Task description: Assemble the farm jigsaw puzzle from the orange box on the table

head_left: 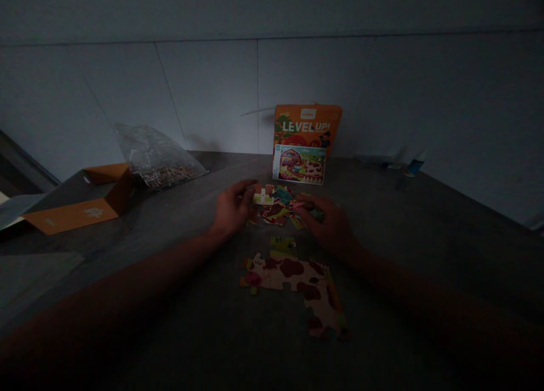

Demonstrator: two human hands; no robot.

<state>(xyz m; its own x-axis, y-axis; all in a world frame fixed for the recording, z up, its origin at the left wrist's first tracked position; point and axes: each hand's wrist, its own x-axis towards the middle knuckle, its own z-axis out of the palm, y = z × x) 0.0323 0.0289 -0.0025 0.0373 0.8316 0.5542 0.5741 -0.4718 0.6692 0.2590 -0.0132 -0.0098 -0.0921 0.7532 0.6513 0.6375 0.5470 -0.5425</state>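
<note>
My left hand (233,208) is closed at the left side of a heap of loose jigsaw puzzle pieces (275,212), its thumb and fingers pinching a puzzle piece (264,196) with a white fence pattern. At the heap's right side, my right hand (326,221) has its fingers curled together over the pieces; a pinkish bit shows at the fingertips, too dark to tell whether it is held. Nearer to me lies a joined section of cow puzzle (293,272), white with brown patches. A separate green puzzle piece (283,246) touches or nearly touches its top edge.
An orange puzzle box (308,124) stands against the wall, with a picture card (300,164) of a farm leaning on it. To the left are a clear plastic bag (164,158) and an open orange box tray (76,209). A small blue item (415,165) lies far right.
</note>
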